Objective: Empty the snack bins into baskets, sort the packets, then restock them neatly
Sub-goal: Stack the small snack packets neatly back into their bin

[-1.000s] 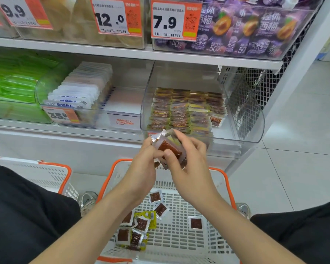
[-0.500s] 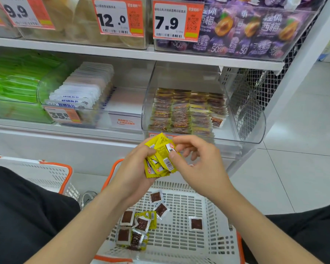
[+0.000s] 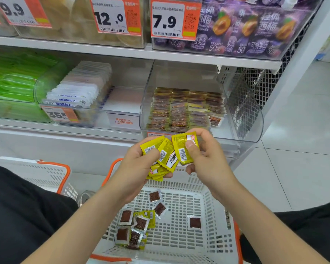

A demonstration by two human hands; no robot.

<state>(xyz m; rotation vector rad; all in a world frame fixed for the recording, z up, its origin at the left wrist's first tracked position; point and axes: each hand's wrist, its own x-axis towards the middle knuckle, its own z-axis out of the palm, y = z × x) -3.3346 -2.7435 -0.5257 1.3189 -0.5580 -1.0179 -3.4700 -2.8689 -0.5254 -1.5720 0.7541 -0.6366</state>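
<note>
**Yellow packets held above the basket**

Nearest, loose packets (image 3: 139, 225) lie in the white basket (image 3: 208, 231), mostly at its left; above it the left hand (image 3: 139, 166) clasps a fanned stack of yellow packets (image 3: 160, 159); the right hand (image 3: 204, 155) pinches a single yellow packet (image 3: 185, 147) just beside that stack; beyond, the clear bin (image 3: 242, 119) on the shelf (image 3: 122, 52) holds neat rows of packets (image 3: 185, 109).
</note>
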